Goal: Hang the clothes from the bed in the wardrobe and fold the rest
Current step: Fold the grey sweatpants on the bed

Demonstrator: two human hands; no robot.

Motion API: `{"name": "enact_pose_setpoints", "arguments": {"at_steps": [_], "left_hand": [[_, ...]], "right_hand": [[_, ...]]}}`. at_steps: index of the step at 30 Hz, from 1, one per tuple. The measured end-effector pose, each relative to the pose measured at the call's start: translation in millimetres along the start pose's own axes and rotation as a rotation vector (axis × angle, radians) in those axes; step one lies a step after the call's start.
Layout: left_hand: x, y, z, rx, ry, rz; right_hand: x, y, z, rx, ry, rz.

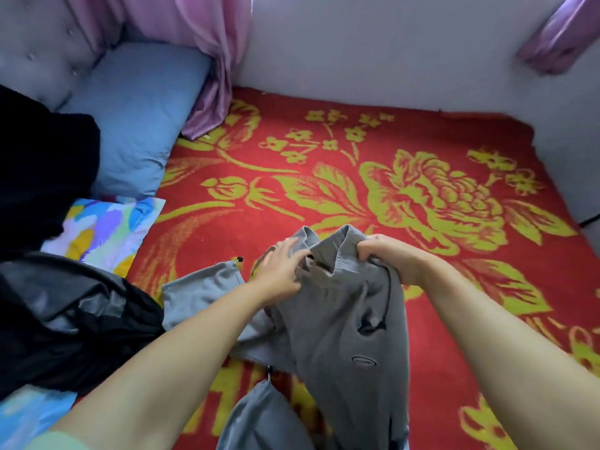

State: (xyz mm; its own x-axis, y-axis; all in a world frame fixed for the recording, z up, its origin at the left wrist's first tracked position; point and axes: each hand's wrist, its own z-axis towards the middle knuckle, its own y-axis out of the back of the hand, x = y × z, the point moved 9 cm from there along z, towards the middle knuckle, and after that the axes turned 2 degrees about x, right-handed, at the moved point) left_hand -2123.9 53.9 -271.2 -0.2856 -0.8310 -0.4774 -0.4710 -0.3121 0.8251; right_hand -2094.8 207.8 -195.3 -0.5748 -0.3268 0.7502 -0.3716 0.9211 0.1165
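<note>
Grey trousers (344,319) at the bed's (422,131) near edge, waistband bunched in the clenched right hand (383,254), left hand (282,271) flat-fingered on the cloth; unfolded yet, dark clothes pile (65,319) at left edge waits—task early, I judge.

Bare forearms; perhaps pale-green sleeve (55,441)
</note>
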Motion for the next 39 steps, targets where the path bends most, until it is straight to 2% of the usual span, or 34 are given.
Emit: {"name": "enact_pose_setpoints", "arguments": {"at_steps": [4, 10, 14, 18, 20, 23, 26, 29, 31, 32, 33, 34, 35, 36, 38, 39], "left_hand": [[-38.8, 35.3, -28.1, -0.03, -0.033, 0.214], [-95.5, 74.2, -102.0, -0.041, -0.137, 0.494], [-130.8, 70.1, -158.3, -0.038, -0.239, 0.732], [-169.7, 78.0, -204.6, -0.193, -0.375, 0.683], [-191.6, 99.8, -219.5, -0.228, -0.368, 0.61], [-225.5, 153.9, -247.4, -0.334, -0.33, 0.46], [-264.4, 224.4, -280.2, -0.519, -0.307, 0.484], [-312.9, 273.0, -305.9, -0.59, -0.366, 0.729], [-340.7, 292.4, -314.2, -0.591, -0.366, 0.953], [-353.3, 299.3, -317.3, -0.583, -0.367, 1.038], [-365.5, 304.9, -320.5, -0.577, -0.369, 1.111], [-375.8, 307.7, -322.6, -0.569, -0.38, 1.185], [-384.6, 308.2, -324.2, -0.559, -0.398, 1.248], [-389.2, 307.5, -324.4, -0.561, -0.431, 1.287], [-395.3, 303.0, -326.7, -0.582, -0.516, 1.314], [-395.8, 298.6, -328.1, -0.579, -0.553, 1.32]], "right_hand": [[45.1, 18.3, -62.3, -0.013, 0.079, -0.085], [84.0, 42.6, -172.4, -0.145, 0.32, 0.01], [101.7, 65.4, -254.7, -0.216, 0.521, 0.12], [115.6, 99.4, -323.0, -0.349, 0.681, 0.115], [112.4, 116.4, -349.7, -0.41, 0.722, 0.113], [104.4, 143.7, -378.4, -0.509, 0.775, 0.048], [95.9, 159.4, -393.3, -0.559, 0.789, 0.019], [92.9, 163.0, -403.3, -0.579, 0.778, -0.006], [95.5, 159.0, -408.5, -0.617, 0.745, -0.138], [98.0, 154.0, -415.4, -0.701, 0.747, -0.251], [103.7, 142.4, -426.4, -0.813, 0.807, -0.383], [110.5, 117.6, -439.3, -0.87, 0.953, -0.492], [113.2, 83.7, -446.8, -0.824, 1.118, -0.573], [108.9, 50.7, -440.1, -0.702, 1.197, -0.641], [86.7, 8.8, -401.7, -0.444, 1.061, -0.746], [71.3, 1.8, -378.7, -0.386, 0.937, -0.802]]}}
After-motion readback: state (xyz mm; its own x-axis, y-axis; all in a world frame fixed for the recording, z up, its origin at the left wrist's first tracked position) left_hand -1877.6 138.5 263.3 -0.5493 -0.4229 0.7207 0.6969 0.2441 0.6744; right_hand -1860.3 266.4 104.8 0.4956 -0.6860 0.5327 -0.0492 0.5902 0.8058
